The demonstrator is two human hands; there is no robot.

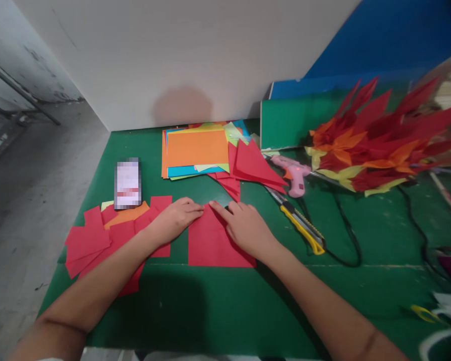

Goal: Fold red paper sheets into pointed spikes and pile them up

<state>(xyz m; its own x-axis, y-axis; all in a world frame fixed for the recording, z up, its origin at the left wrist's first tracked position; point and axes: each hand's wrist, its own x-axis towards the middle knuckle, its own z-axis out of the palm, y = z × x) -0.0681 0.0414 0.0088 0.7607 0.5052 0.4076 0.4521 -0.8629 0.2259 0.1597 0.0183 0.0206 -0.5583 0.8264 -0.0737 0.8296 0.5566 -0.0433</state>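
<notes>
A red paper sheet [210, 245] lies on the green table [218, 311] in front of me. My left hand [176, 218] rests at its upper left corner, fingers together and pressed flat on the paper's top edge. My right hand [244, 225] lies flat on the sheet's upper right part, index finger stretched toward the left hand's fingertips. Both hands press the paper down and hold nothing up.
Red paper squares [97, 240] lie at left beside a phone [128, 183]. A stack of coloured sheets [197, 148] and folded red triangles [253, 163] lie behind. A pink glue gun [295, 175], a yellow utility knife [300, 225], a black cable [348, 235] and a red-orange paper ornament [379, 135] lie right.
</notes>
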